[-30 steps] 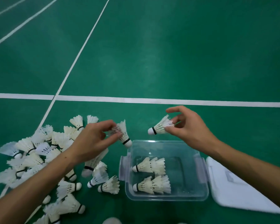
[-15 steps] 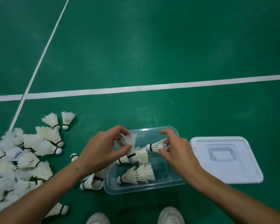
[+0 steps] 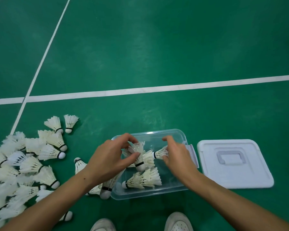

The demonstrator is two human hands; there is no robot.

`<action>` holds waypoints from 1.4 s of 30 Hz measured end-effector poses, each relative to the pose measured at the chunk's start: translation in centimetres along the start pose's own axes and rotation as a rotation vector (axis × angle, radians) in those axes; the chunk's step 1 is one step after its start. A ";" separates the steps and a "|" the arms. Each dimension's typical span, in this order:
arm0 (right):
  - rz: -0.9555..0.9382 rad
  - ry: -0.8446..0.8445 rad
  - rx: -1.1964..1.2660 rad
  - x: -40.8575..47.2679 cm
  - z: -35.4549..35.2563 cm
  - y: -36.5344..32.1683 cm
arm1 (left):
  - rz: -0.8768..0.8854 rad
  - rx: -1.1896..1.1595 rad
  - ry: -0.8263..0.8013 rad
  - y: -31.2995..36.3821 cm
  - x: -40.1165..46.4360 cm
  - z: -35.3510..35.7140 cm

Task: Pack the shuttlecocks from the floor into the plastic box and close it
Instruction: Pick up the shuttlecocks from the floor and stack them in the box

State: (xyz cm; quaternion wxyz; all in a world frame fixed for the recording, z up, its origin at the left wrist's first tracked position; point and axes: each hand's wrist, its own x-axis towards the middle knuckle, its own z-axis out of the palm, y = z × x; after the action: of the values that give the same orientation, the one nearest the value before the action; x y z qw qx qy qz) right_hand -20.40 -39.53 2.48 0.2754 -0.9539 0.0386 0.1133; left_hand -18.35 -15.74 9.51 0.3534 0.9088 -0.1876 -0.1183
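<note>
Green court floor (image 3: 157,47) with white painted lines fills the view, and along its left edge sprawls a big heap of white feathered shuttlecocks (image 3: 23,167), a few reaching right up against the box's left wall. Right of centre lies the flat white plastic lid (image 3: 250,174), handle recess up, just beside the box and off it. The clear rectangular plastic box (image 3: 157,135) sits open near the bottom edge of the floor; a nested pair of shuttlecocks (image 3: 143,179) lies on its bottom toward the near wall. Both hands are over the box. The left hand (image 3: 110,157), thumb and fingers curled in a narrow pinch, holds one white shuttlecock (image 3: 138,155) by its feathers, cork pointing down into the box. The right hand (image 3: 178,157) pinches another shuttlecock (image 3: 160,152) by the feather end, cork pointing left. Two white shoe tips (image 3: 178,222) show at the bottom edge.
</note>
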 end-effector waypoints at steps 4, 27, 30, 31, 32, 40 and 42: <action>0.059 -0.100 0.105 0.6 0.7 0.2 | 0.004 0.012 -0.003 -0.3 -0.1 0.2; -0.097 -0.092 0.344 -1.0 -3.0 0.1 | 0.167 0.196 -0.277 -0.5 6.1 3.5; -0.094 -0.055 0.327 -1.2 -3.3 0.5 | 0.156 0.090 -0.203 -0.9 6.2 4.4; -0.101 -0.040 0.313 -1.3 -3.5 0.7 | 0.138 0.056 -0.157 -1.3 6.0 4.8; -0.111 -0.015 0.278 -1.5 -3.6 0.8 | 0.124 0.026 -0.112 -1.5 5.8 5.1; -0.047 0.178 0.082 -3.1 -4.6 1.8 | -0.039 0.130 -0.226 -2.7 5.0 8.2; -0.030 0.167 0.079 -3.4 -4.2 1.8 | -0.066 0.188 -0.260 -2.7 5.8 9.1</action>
State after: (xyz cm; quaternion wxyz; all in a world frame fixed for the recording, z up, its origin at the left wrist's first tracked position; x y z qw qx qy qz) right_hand -23.08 -43.27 5.82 0.3102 -0.9489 0.0518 0.0276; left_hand -15.64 -21.81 0.64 0.2354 0.9206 -0.2122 -0.2282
